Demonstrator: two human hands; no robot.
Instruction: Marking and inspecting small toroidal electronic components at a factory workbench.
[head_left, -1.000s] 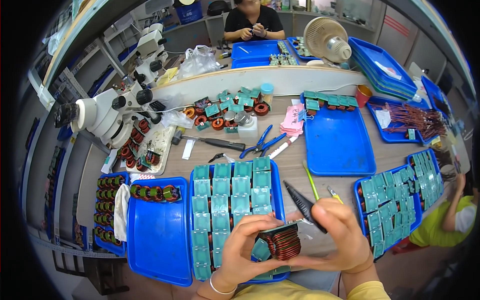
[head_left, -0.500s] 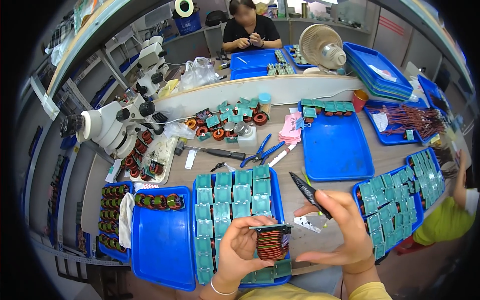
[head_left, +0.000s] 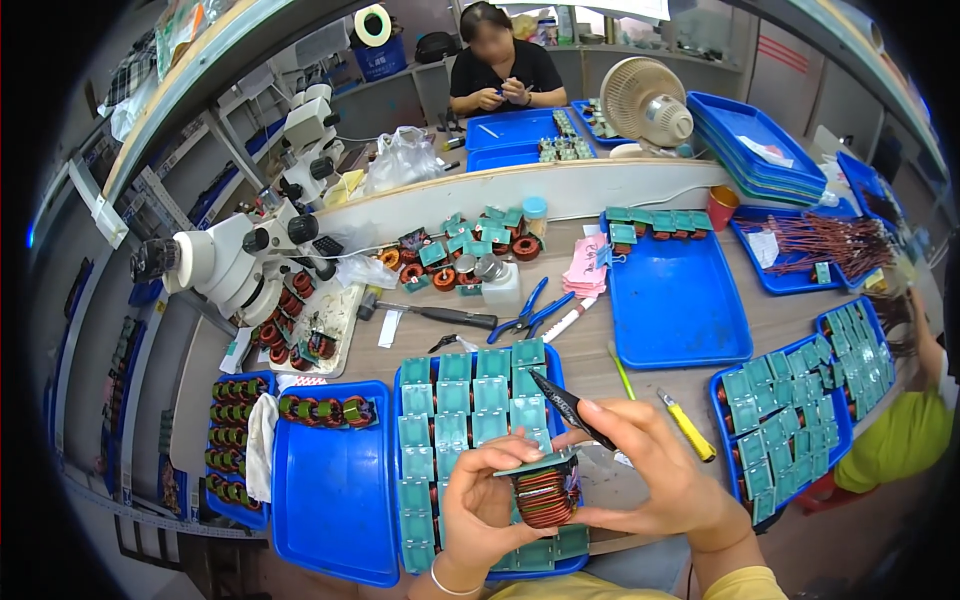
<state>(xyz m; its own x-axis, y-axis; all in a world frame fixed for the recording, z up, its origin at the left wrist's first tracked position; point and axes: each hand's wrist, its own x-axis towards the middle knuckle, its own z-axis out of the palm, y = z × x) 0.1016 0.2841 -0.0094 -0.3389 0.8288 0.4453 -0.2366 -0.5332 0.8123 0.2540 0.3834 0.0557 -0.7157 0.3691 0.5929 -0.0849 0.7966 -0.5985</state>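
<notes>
My left hand [head_left: 472, 520] grips a copper-wound toroidal coil [head_left: 545, 500] with a green circuit board [head_left: 540, 463] on its upper side, fingers on the board and thumb below. In my right hand [head_left: 660, 480] are black pointed tweezers [head_left: 572, 406], held between thumb side and fingers and pointing up and left. The right thumb reaches to the coil's right side, and fingers come close to the board's edge. Beneath the hands, a blue tray [head_left: 556, 366] holds rows of green-board coils [head_left: 452, 398], partly covered by my left hand.
Left lies a blue tray [head_left: 330, 490] with several coils at its far end. Beyond are a hammer [head_left: 455, 317], blue-handled pliers [head_left: 530, 318] and a microscope [head_left: 225, 265]. A yellow utility knife [head_left: 688, 426] and another blue tray [head_left: 680, 300] lie right. Across the partition sits a person [head_left: 505, 70].
My right hand has come left and closer to the coil, bringing the tweezers over the tray. The yellow knife, hidden before, now shows. The left hand still holds the coil, shifted slightly right.
</notes>
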